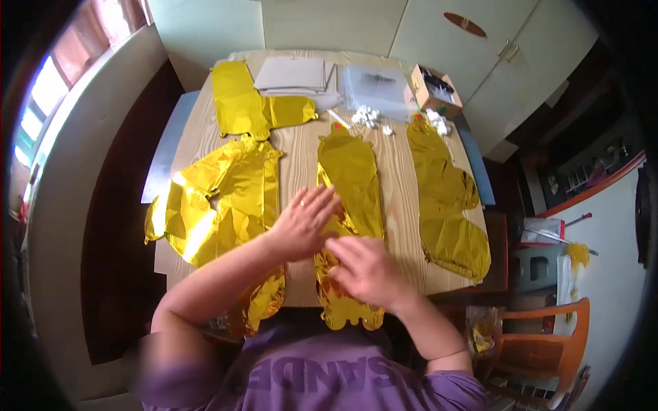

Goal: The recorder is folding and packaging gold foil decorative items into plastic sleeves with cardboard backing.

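A long, flat gold foil balloon [349, 164] lies lengthwise on the wooden table [295, 164] before me, with a small red mark at its far end. My left hand [308, 222] is over its left edge, fingers stretched out and palm down. Close by, my right hand [367, 270] reaches across the nearer half with loosely bent fingers and nothing visible in them. Whether either palm presses on the foil cannot be made out. To the left spreads a larger, creased gold foil balloon [243, 181], partly hidden by my left forearm. Another flat gold foil balloon [445, 198] lies at the right.
At the far left lies an angular gold foil piece [236, 96]. Along the back are stacked pale grey sheets [295, 74], clear plastic bags [377, 89] and a small box [439, 92] holding dark items. White clumps [367, 115] sit before them. A wooden chair [579, 335] stands at the right.
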The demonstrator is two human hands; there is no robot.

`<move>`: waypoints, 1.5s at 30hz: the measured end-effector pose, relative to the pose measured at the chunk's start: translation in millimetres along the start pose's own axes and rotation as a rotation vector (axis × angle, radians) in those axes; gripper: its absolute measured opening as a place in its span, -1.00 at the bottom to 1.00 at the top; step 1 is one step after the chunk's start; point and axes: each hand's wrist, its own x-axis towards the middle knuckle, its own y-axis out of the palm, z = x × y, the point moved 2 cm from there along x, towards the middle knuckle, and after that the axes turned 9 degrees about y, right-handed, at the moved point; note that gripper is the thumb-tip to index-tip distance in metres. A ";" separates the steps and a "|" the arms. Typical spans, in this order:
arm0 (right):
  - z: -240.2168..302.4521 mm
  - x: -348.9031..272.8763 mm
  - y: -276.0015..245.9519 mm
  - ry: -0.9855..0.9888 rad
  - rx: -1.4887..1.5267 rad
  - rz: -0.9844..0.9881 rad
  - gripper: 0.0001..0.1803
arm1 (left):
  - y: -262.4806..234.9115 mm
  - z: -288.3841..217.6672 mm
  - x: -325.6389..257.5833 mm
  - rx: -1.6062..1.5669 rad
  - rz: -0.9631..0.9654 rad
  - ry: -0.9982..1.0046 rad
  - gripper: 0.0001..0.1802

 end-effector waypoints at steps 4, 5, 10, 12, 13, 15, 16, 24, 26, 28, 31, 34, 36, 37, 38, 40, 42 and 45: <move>-50.8 76.7 -48.2 0.133 0.149 -0.109 -0.70 | 14.5 -5.6 -16.1 -0.012 -0.024 -0.022 -0.08; -62.1 105.7 -54.1 0.236 0.250 -0.059 -0.74 | 15.3 -6.5 -19.9 0.003 -0.020 -0.035 -0.08; -152.4 256.2 -27.0 0.312 0.061 0.002 -0.71 | 16.6 -4.1 -10.1 -0.058 -0.062 0.011 -0.05; -182.9 308.5 -5.1 0.326 -0.022 -0.002 -0.65 | 14.1 -5.1 -6.1 -0.128 -0.105 -0.007 -0.05; -188.9 331.6 3.8 0.303 -0.060 -0.047 -0.63 | 10.9 -5.0 -5.1 -0.161 -0.122 -0.019 -0.05; -183.9 371.7 29.3 0.256 -0.121 -0.127 -0.59 | 7.0 0.8 -6.9 -0.087 -0.121 -0.001 -0.05; -176.6 388.1 39.4 0.286 -0.100 -0.064 -0.50 | 9.3 4.8 -8.6 -0.059 -0.089 0.004 -0.04; -182.8 464.1 92.8 0.231 -0.312 -0.070 -0.19 | 6.9 9.4 -4.9 -0.066 -0.004 0.016 -0.04; -176.5 469.9 102.0 0.239 -0.328 -0.071 -0.17 | 8.2 9.9 -6.3 -0.074 -0.005 0.005 -0.04; -195.6 473.3 105.3 0.206 -0.336 0.074 -0.17 | 4.7 8.0 -2.2 -0.080 -0.009 0.026 -0.04; -195.6 473.4 107.4 0.139 -0.381 0.211 -0.19 | 6.1 10.3 -3.7 -0.109 -0.023 0.026 -0.05; -182.5 476.0 100.0 0.114 -0.418 0.300 -0.23 | 2.1 12.3 -6.3 -0.131 -0.023 0.014 -0.07; -180.3 477.5 97.5 0.116 -0.416 0.322 -0.26 | 3.0 12.2 -7.2 -0.138 -0.039 0.011 -0.07; -181.8 478.6 95.8 0.118 -0.406 0.316 -0.28 | 4.3 12.2 -6.9 -0.129 -0.049 0.017 -0.07; -182.9 479.5 94.4 0.119 -0.395 0.310 -0.29 | 6.7 12.1 -6.0 -0.121 -0.059 0.022 -0.06; -197.8 480.0 89.1 0.140 -0.221 0.309 -0.31 | 7.7 10.9 -3.5 -0.117 -0.071 0.032 -0.06; -193.9 475.4 83.8 0.095 -0.086 0.244 -0.48 | 7.5 12.2 -5.1 -0.113 -0.068 0.028 -0.06; -182.2 464.9 76.8 0.130 -0.309 -0.030 -0.64 | 9.5 10.8 -5.9 -0.113 -0.078 0.026 -0.05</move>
